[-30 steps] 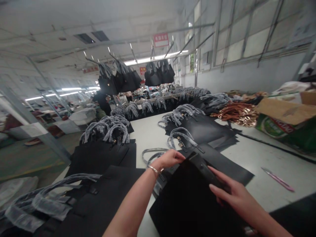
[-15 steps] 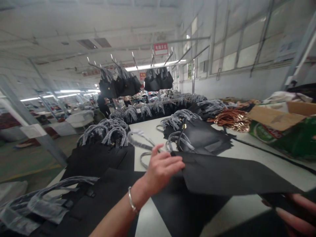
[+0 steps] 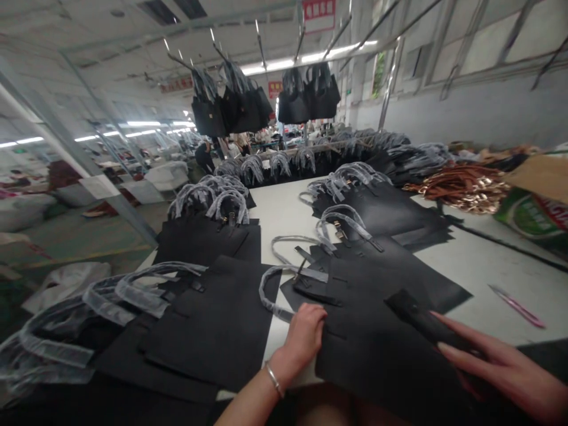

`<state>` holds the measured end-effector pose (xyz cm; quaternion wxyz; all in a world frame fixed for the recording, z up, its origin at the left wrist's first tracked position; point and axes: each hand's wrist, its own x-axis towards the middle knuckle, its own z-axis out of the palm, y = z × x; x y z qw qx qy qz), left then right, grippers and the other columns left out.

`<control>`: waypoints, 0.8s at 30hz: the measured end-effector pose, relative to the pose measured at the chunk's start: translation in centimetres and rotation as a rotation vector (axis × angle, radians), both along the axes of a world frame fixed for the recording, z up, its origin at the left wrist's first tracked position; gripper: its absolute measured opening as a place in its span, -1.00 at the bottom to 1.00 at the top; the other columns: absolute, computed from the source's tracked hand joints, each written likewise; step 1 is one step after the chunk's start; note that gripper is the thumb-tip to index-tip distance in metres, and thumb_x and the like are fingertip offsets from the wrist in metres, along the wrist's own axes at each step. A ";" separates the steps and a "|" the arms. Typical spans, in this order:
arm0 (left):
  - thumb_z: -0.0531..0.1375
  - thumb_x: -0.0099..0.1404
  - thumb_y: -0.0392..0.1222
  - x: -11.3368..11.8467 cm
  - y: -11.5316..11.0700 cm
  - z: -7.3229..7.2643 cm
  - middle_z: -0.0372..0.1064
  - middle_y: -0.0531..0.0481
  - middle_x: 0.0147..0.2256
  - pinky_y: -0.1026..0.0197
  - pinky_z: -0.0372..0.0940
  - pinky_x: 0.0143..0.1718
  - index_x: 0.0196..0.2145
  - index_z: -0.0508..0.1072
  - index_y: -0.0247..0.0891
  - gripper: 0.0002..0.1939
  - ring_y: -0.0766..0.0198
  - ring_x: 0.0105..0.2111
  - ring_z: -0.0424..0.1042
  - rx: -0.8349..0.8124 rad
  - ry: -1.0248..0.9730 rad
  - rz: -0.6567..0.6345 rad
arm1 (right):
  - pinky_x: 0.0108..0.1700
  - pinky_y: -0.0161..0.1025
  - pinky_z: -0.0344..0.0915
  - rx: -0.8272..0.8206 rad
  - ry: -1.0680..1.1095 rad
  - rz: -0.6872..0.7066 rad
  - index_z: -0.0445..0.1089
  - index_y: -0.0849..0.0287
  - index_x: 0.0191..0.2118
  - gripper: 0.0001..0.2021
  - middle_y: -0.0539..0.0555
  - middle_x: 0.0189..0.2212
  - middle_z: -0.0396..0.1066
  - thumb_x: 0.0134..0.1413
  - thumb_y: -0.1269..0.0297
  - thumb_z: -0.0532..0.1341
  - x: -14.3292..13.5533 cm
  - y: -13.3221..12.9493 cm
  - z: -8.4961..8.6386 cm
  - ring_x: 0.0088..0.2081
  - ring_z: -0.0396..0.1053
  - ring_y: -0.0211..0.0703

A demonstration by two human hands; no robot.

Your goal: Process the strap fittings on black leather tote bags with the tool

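A black bag panel [image 3: 377, 349] with slits and a plastic-wrapped handle [image 3: 268, 290] lies before me, overlapping another panel. My left hand [image 3: 306, 334], with a bangle on the wrist, is closed at the panel's left edge beside the handle's end. My right hand [image 3: 501, 361] grips a long black object [image 3: 426, 319] between thumb and fingers, over the panel's right part. Its exact kind is unclear against the black. Near the panel's upper left, a black strap with a metal buckle [image 3: 300, 269] sticks up.
Black panels with wrapped handles lie in stacks on the left [image 3: 213, 319] and at the back right [image 3: 377, 207]. A pink-handled pointed tool [image 3: 517, 306] rests on the white table [image 3: 284, 204]. Brown straps [image 3: 465, 186] and a green carton [image 3: 532, 216] are at right; bags [image 3: 244, 106] hang ahead.
The panel that was raised and tilted now lies lower on the table. My left hand has come down and nearer, my right hand up into view with the black object. The view has tipped downward.
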<state>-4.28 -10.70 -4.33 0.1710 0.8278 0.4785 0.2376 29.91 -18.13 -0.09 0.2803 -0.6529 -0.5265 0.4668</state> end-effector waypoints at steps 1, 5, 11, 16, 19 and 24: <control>0.04 0.29 -0.39 0.6 0.2 -0.3 0.39 -0.05 -0.06 0.12 0.25 0.05 -0.12 0.46 -0.22 -0.71 0.19 -0.06 0.31 0.026 -0.041 0.024 | -0.57 -0.25 0.33 -0.049 0.051 0.066 0.03 0.27 0.31 -0.05 0.00 -0.63 0.37 -0.09 -0.23 0.24 -1.8 1.0 0.5 -0.57 0.38 -0.06; 0.15 0.26 -0.28 2.4 1.2 -2.4 0.22 -0.12 0.13 -0.04 0.17 0.17 0.02 0.38 -0.21 -0.65 0.05 0.11 0.18 0.077 0.030 0.132 | -0.62 -0.33 0.27 -0.132 0.161 0.176 0.11 0.19 0.26 -0.17 -0.06 -0.55 0.34 -0.10 -0.11 0.28 -6.7 5.6 1.2 -0.62 0.33 -0.21; 0.07 0.31 -0.30 3.0 1.4 -4.9 0.15 -0.14 0.18 0.00 0.13 0.19 0.06 0.34 -0.17 -0.64 0.07 0.16 0.13 0.138 0.091 0.151 | -0.68 -0.37 0.24 -0.247 0.194 0.164 0.25 0.18 0.06 -0.40 -0.03 -0.48 0.35 -0.05 -0.05 0.30 -7.3 11.0 0.9 -0.66 0.30 -0.30; 0.03 0.33 -0.29 2.9 1.4 -5.0 0.15 -0.15 0.17 -0.01 0.17 0.18 0.06 0.34 -0.18 -0.65 0.06 0.16 0.15 0.161 0.094 0.150 | -0.67 -0.34 0.29 -0.245 0.178 0.189 0.25 0.24 0.02 -0.50 0.04 -0.44 0.39 0.06 0.01 0.25 -8.2 14.0 0.5 -0.65 0.33 -0.26; 0.04 0.33 -0.28 2.9 1.4 -4.7 0.15 -0.15 0.17 -0.01 0.18 0.17 0.06 0.34 -0.18 -0.65 0.06 0.16 0.16 0.161 0.089 0.150 | -0.65 -0.35 0.28 -0.086 0.114 0.162 0.20 0.24 0.13 -0.47 -0.01 -0.47 0.37 0.11 0.09 0.23 -9.4 14.6 0.4 -0.63 0.33 -0.26; 0.07 0.31 -0.26 3.0 1.2 -4.7 0.14 -0.15 0.19 -0.01 0.18 0.17 0.06 0.32 -0.21 -0.64 0.05 0.16 0.15 0.151 0.059 0.168 | -0.60 -0.37 0.30 -0.078 0.123 0.207 0.14 0.17 0.24 -0.34 -0.04 -0.46 0.38 0.06 0.07 0.27 -9.1 12.7 1.4 -0.60 0.34 -0.27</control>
